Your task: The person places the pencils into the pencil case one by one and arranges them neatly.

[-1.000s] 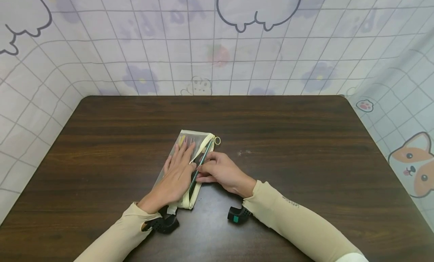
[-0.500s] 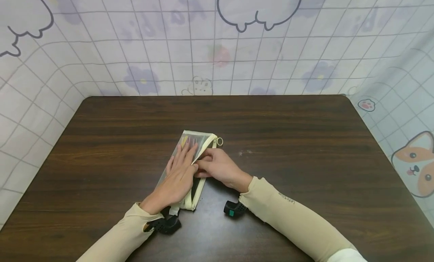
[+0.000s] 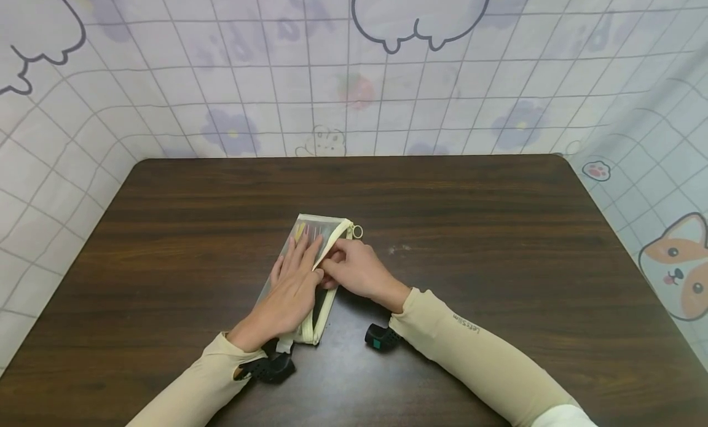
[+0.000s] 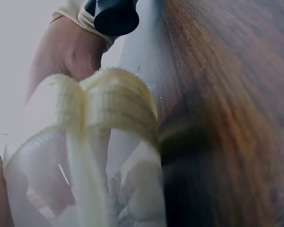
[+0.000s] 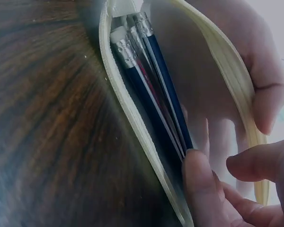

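A translucent pencil case (image 3: 321,224) with pale yellow zip edging lies on the table, its long side gaping. My left hand (image 3: 287,292) rests on top of it, fingers stretched out, thumb at the edge of the opening. My right hand (image 3: 356,267) reaches into the opening. In the right wrist view, dark blue pencils (image 5: 168,85) with metal ferrules lie inside the case, and a right fingertip (image 5: 198,163) touches them while the thumb stands apart. The left wrist view shows the yellow zip end (image 4: 116,99) close up. Fingers deeper in the case are partly hidden.
A zip-pull ring (image 3: 357,231) sticks out at the case's far right corner. The dark wooden table (image 3: 470,230) extends around it, with a patterned cloth (image 3: 387,77) behind and at the sides. Black wrist cameras (image 3: 381,338) hang beneath both wrists.
The pencil that my right fingers held along the opening one second ago has gone down into the case. My right hand has moved slightly inward; the left stays on the case.
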Motion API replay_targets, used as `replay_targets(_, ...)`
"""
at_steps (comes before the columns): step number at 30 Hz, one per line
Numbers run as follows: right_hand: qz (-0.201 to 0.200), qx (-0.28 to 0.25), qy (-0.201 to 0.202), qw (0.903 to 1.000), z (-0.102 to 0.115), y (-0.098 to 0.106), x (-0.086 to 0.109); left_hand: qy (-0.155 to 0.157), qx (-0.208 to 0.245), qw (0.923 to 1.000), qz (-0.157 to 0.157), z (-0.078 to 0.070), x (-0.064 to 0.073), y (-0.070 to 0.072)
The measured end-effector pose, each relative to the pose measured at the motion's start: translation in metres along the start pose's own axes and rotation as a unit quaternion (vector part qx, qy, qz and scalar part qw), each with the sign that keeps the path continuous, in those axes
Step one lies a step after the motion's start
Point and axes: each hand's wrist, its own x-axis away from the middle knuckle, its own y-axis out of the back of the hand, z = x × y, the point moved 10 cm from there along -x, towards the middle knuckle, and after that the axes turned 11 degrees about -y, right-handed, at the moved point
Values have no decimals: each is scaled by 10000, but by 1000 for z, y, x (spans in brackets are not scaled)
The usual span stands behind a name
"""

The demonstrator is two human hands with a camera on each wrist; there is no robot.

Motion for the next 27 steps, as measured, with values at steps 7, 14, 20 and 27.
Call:
replay_targets(7, 207, -407, -106, 9989, -4, 13, 3, -80, -2, 10000, 43, 1, -2, -2)
replay_targets(14, -4, -495, -136, 9987, -6, 50, 7, 29, -155, 9999, -36, 7, -3, -1)
replay_targets(20, -342, -342, -108, 9988, -12, 95, 20, 75, -413, 9991, 4, 12, -6, -2)
replay_targets(27, -727, -247, -159, 9969, -25, 154, 38, -6, -386, 9992, 112, 18, -5, 4)
